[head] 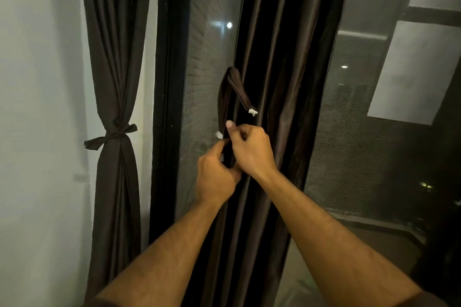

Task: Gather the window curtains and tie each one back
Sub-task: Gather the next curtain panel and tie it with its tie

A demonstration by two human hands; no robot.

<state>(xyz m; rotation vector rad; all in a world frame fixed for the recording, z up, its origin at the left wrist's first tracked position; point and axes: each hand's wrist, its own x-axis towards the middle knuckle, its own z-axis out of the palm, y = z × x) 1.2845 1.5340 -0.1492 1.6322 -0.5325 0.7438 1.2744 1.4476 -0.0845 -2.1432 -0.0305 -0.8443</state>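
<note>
A dark brown curtain [282, 62] hangs gathered in the middle of the window. A matching tie-back strap [238, 90] loops up in front of it, one white-tipped end drooping to the right. My right hand [252, 149] pinches the strap against the curtain folds, thumb pointing up. My left hand [215, 174] sits just below and left, fingers curled round the strap's lower part. A second curtain [116, 57] on the left hangs bunched, with a knotted band [112, 135] around its middle.
A black window frame post [169, 82] stands between the two curtains. Dark glass with a mesh screen [374, 144] fills the right side. A pale wall [37, 107] lies at the left. A ledge runs along the lower right.
</note>
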